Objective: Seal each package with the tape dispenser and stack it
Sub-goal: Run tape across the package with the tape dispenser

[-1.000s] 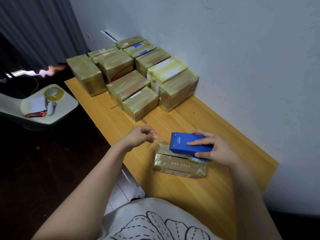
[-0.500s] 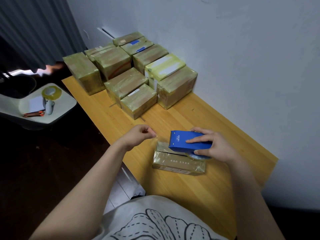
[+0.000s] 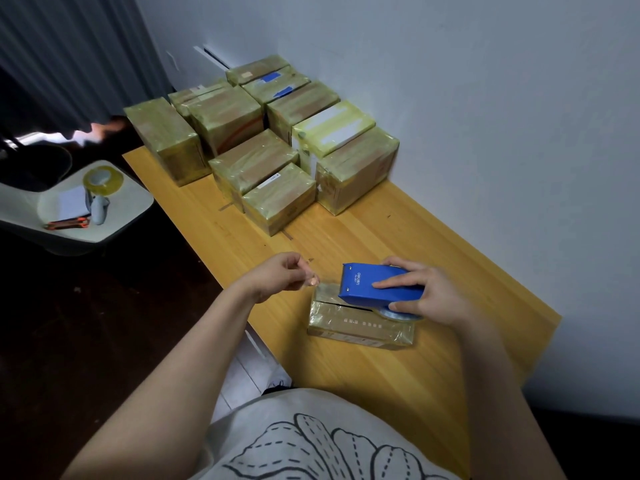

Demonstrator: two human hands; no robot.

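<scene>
The blue tape dispenser (image 3: 367,289) sits on top of the package (image 3: 356,325), gripped by the right hand (image 3: 433,296), which hides most of the tape roll (image 3: 403,316). Just left of the package, the left hand (image 3: 280,277) pinches a clear, hard-to-see tape end (image 3: 323,285).

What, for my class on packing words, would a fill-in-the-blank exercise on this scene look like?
1. The right hand holds a ____ tape dispenser on top of a package.
2. The left hand pinches the free end of the ____ coming from the dispenser.
3. The sealed packages are grouped at the far end of the table, next to the ____.

Missing words: blue; tape; wall.
</scene>
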